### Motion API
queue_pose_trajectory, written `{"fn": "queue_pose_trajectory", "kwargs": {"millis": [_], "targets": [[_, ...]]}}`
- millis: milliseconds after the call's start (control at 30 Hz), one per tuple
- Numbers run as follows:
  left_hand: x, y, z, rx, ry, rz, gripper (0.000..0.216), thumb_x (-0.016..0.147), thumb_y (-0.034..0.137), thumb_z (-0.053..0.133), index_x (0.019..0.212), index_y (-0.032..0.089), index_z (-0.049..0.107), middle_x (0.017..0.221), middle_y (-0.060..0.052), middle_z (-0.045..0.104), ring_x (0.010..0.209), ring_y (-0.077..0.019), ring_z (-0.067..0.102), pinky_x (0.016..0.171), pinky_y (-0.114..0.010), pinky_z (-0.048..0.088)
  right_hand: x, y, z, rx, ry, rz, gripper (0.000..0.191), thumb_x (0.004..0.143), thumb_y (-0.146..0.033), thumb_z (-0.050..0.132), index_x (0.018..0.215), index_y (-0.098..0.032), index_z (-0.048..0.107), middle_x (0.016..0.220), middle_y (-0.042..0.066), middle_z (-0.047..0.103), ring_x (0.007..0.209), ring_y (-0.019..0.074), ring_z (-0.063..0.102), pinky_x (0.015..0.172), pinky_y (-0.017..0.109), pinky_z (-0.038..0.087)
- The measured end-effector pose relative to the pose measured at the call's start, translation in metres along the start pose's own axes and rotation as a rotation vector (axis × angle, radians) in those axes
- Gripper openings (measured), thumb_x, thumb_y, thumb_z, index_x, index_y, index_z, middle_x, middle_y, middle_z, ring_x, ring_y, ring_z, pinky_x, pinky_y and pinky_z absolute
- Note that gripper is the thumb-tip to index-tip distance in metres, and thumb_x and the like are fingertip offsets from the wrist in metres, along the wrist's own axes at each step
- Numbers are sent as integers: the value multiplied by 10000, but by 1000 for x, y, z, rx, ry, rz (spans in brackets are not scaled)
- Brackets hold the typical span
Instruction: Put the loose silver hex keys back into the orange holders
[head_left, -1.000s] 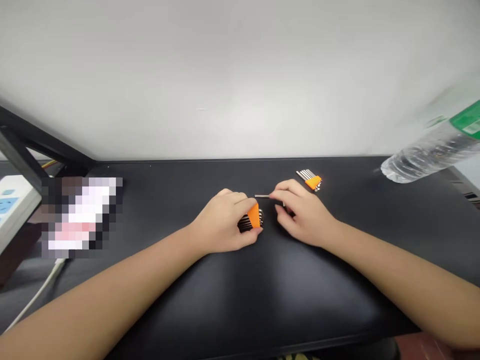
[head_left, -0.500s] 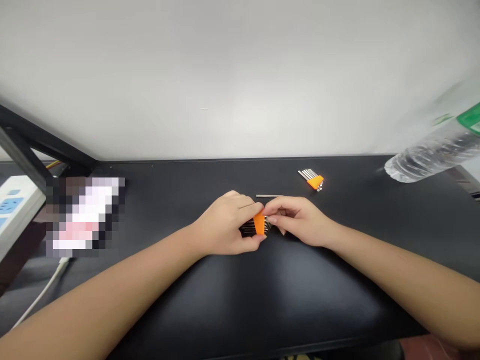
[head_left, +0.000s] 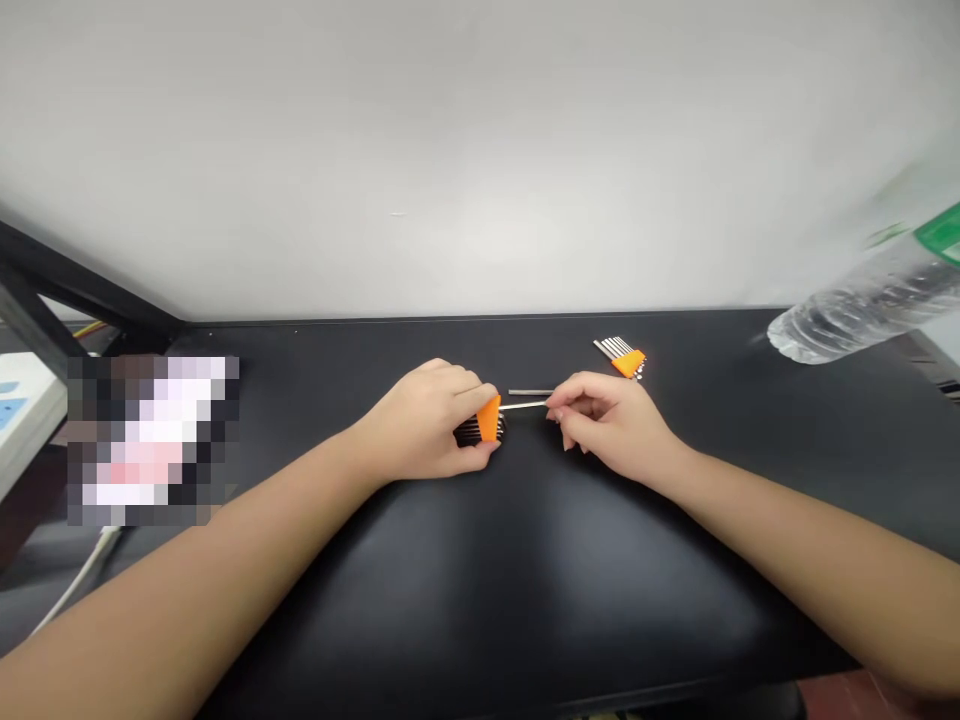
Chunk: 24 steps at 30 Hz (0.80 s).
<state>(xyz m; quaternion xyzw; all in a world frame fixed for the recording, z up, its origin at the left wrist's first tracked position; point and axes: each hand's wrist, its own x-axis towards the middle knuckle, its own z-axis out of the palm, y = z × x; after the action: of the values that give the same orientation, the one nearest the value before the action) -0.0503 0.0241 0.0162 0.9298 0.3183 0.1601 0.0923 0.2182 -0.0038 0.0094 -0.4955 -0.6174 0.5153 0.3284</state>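
Observation:
My left hand (head_left: 427,420) is closed round an orange hex key holder (head_left: 489,420), thumb and fingers gripping its two ends. Several dark hex keys stick out of it toward the palm. My right hand (head_left: 607,425) pinches the end of a silver hex key (head_left: 523,405), whose shaft spans the gap to the upper part of the holder. Whether its tip still sits inside the slot I cannot tell. Just behind that lies a loose metal hex key (head_left: 529,392), its right part hidden by my right hand. A second orange holder with silver hex keys (head_left: 628,362) lies farther back.
A clear plastic bottle (head_left: 840,310) with a green label is at the right. On the left lie a blurred-out phone-like object (head_left: 161,430) with a white cable (head_left: 79,585) and a white power strip (head_left: 22,410). A pale wall (head_left: 480,160) borders the black table (head_left: 480,600).
My left hand has moved left and slightly up with the holder. Between the hands, a length of silver hex key now shows, its end pinched in my right hand.

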Motion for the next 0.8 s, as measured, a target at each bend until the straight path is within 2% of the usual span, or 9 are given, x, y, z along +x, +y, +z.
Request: {"fn": "queue_pose_trajectory", "kwargs": {"millis": [100, 233, 300, 400, 500, 633, 800], "targets": [[-1, -7, -1, 39, 9, -11, 137, 831, 344, 653, 904, 228, 659, 780, -8, 628, 745, -180, 599, 822, -350, 468, 2, 5, -5, -172, 10, -72, 71, 895, -215, 624, 932, -208, 684, 764, 8, 685, 574, 144, 649, 537, 280, 511], [-4, -13, 2, 56, 29, -34, 246, 848, 393, 662, 1033, 230, 654, 860, -24, 672, 796, -196, 628, 798, -350, 470, 4, 9, -9, -626, -14, -392, 120, 941, -209, 586, 977, -205, 701, 804, 28, 688, 660, 159, 627, 643, 316, 504], [-4, -14, 3, 37, 45, -47, 282, 857, 401, 664, 1085, 234, 647, 895, -28, 689, 820, -199, 646, 804, -347, 474, 3, 8, -10, -768, 11, -460, 148, 965, -221, 564, 1003, -196, 705, 844, 50, 678, 703, 172, 617, 653, 323, 489], [-4, -13, 5, 17, 54, -46, 302, 868, 408, 662, 1113, 233, 649, 913, -30, 699, 838, -203, 659, 809, -346, 478, 2, 3, -9, -883, 56, -471, 215, 968, -298, 597, 1114, -177, 698, 1060, 119, 662, 805, 210, 617, 702, 359, 498], [-2, -9, 6, 17, 49, -33, 289, 872, 412, 656, 1096, 230, 659, 903, -30, 697, 832, -202, 651, 801, -347, 476, 5, -1, -10, -983, -2, -491, 313, 923, -343, 664, 1183, -169, 680, 1186, 158, 627, 942, 277, 597, 820, 428, 500], [0, -3, 7, 23, 35, -30, 253, 885, 413, 636, 1054, 225, 653, 870, -24, 680, 795, -189, 624, 798, -346, 469, 14, 5, -13, -997, -47, -488, 148, 900, -170, 599, 1021, -176, 684, 1040, 117, 642, 898, 258, 556, 835, 419, 478], [-1, 2, 8, 29, 41, -29, 289, 875, 415, 642, 1084, 215, 650, 875, -31, 679, 800, -190, 625, 829, -359, 472, 22, 16, -18, -922, 16, -473, 166, 863, -70, 553, 949, -180, 643, 939, 91, 631, 868, 245, 558, 796, 392, 478]]}}
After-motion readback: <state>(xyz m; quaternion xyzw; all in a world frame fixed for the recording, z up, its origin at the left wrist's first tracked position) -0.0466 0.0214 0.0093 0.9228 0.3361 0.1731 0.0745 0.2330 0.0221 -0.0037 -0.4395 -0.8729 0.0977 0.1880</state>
